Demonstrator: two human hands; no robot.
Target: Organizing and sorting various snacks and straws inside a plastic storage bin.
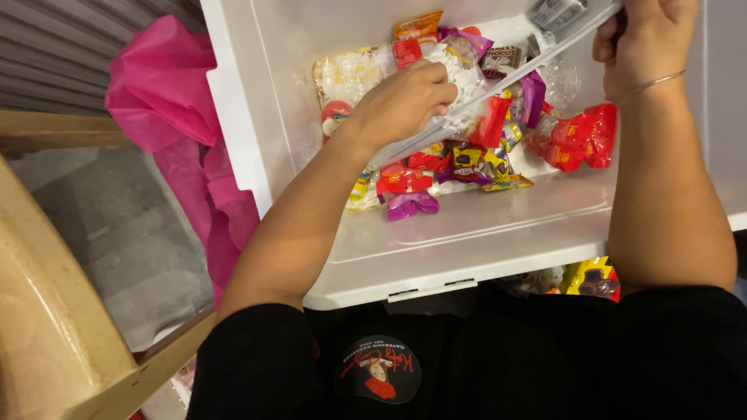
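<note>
We saw a heap of small wrapped sweets in a white bin (482, 233). A purple wrapper (411, 204) lay at the near edge, just below a red wrapper (403, 181). An orange packet (417, 25) sat at the far side, near a brown packet (503, 58). A crinkled red packet (580, 138) lay to the right. A clear bag (467, 97), stretched across the heap, held more sweets. A round black-and-red label (379, 369) sat on the black shirt (545, 358).
</note>
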